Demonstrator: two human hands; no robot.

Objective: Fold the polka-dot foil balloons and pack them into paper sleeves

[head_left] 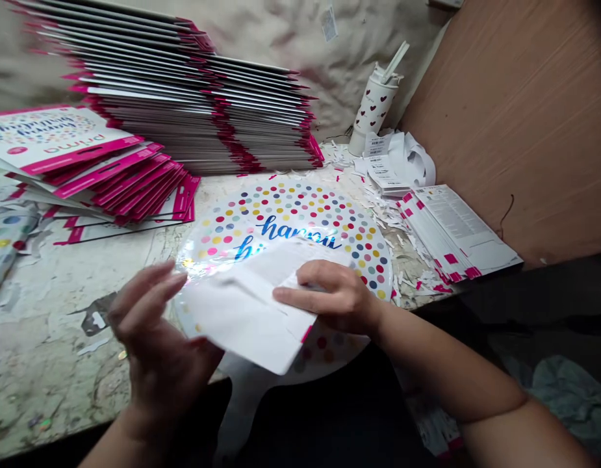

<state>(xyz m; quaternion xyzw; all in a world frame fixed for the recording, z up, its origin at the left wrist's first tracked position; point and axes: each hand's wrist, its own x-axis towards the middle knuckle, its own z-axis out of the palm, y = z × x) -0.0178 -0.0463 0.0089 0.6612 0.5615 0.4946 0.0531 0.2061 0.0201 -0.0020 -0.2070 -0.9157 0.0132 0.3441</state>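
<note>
A flat, round foil balloon point(290, 201) with coloured dots and blue "happy" lettering lies on the table, its pale tail point(242, 403) hanging over the front edge. Above it, my right hand point(334, 296) grips a folded white card point(251, 325), which covers part of the lettering. A small pink patch shows at the card's lower right edge. My left hand point(158, 331), slightly blurred, is at the card's left side with fingers raised and apart. Its thumb is by the card's lower left edge; whether it touches cannot be made out.
Tall stacks of pink-edged packets point(183, 104) stand at the back left, with a fanned pile of printed packets point(100, 169) before them. Right of the balloon are a label roll point(407, 159), printed cards point(456, 234) and a heart-patterned cup point(373, 107). Paper scraps point(402, 260) litter the tabletop.
</note>
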